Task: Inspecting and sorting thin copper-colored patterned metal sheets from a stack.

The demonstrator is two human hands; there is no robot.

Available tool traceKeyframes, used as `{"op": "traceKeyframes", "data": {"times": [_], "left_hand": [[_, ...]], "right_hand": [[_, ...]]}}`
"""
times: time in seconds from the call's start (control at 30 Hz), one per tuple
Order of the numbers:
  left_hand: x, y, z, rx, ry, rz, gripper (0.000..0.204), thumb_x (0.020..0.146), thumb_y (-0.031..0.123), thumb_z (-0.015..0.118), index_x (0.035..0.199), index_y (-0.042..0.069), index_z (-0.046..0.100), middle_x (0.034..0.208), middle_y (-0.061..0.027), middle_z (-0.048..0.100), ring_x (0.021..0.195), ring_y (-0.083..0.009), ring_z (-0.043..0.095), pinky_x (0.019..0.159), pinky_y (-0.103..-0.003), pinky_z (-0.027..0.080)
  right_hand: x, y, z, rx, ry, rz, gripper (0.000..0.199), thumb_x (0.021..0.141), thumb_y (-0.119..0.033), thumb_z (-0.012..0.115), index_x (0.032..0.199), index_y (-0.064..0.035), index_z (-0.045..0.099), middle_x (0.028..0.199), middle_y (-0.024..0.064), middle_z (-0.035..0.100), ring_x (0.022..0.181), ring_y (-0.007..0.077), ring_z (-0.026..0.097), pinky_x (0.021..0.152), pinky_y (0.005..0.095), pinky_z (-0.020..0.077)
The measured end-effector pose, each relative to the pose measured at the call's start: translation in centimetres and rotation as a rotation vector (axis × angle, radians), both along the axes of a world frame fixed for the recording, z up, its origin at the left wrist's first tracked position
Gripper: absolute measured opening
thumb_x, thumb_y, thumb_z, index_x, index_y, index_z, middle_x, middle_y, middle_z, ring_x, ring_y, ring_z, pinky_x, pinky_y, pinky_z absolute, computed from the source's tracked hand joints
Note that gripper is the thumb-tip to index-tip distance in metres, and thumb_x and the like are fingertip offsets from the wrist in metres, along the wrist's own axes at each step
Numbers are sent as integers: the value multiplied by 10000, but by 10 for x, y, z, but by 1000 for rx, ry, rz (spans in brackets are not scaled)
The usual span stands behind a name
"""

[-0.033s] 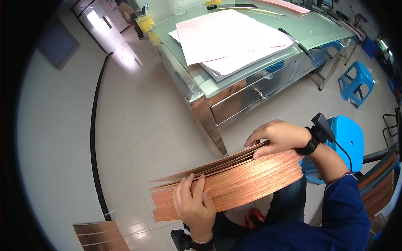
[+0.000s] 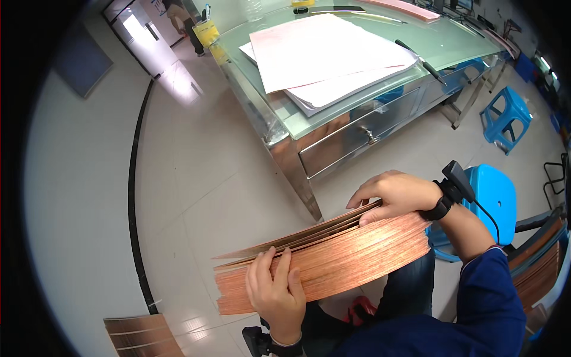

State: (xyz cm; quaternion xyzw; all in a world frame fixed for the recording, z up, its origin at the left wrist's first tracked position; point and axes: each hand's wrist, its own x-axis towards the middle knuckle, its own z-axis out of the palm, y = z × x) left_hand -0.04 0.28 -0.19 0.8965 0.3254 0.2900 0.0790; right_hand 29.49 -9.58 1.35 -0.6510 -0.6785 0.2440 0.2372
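A thick stack of thin copper-coloured sheets [image 2: 357, 259] lies across my lap, its layered edges facing me. The far few sheets stand slightly apart from the rest, with dark gaps between them. My left hand [image 2: 276, 288] is pressed on the stack's left part, fingertips hooked over its upper edge. At the right end, my right hand [image 2: 395, 193] has its thumb on the near side of the separated sheets and its fingers curled over the far side. The fingers' undersides are hidden.
Ahead stands a glass-topped metal desk [image 2: 279, 122] with papers [image 2: 327, 53] and a pen [image 2: 421, 61]. A blue stool [image 2: 496, 196] is close at my right, another stool [image 2: 508, 116] beyond. More copper-coloured sheets [image 2: 143, 336] lie at lower left. A person [image 2: 190, 27] stands far off.
My hands and the stack have not visibly moved. The distant person has shifted slightly.
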Motion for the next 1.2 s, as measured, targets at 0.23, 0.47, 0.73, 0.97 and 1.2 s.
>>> {"op": "traceKeyframes", "data": {"times": [0.23,0.47,0.73,0.97,1.2], "left_hand": [[0,-2,2,16,25,-4,300,948,267,541,1099,86,727,1172,-129,634,1129,-353,568,984,-480,425],[-2,-3,1,0,21,-1,308,940,296,553,1109,108,729,1204,-120,637,1151,-345,572,1023,-521,406],[0,-2,6,3,32,-7,306,950,262,538,1132,90,715,1204,-129,644,1158,-355,572,1009,-499,407],[0,-1,6,51,52,-18,293,944,228,546,1133,82,716,1215,-153,632,1162,-370,559,997,-479,415],[1,-4,6,-29,41,0,297,935,233,556,1140,88,714,1273,-159,586,1176,-365,530,982,-468,417]], "right_hand": [[-1,0,2,-44,17,-22,501,853,-540,654,1076,-95,710,935,145,721,885,313,690,787,393,535],[-3,0,4,-101,37,-73,509,861,-546,644,1084,-93,709,954,139,727,907,310,692,810,381,536],[-3,4,8,-131,45,-39,432,882,-446,670,1092,-70,699,967,110,725,885,247,700,779,354,547],[-4,6,10,-147,33,-102,429,880,-437,673,1089,-63,697,968,120,722,896,254,698,788,358,542],[-5,12,14,116,-227,-182,408,891,-434,642,1002,-46,697,954,140,697,904,316,665,794,395,524]]}}
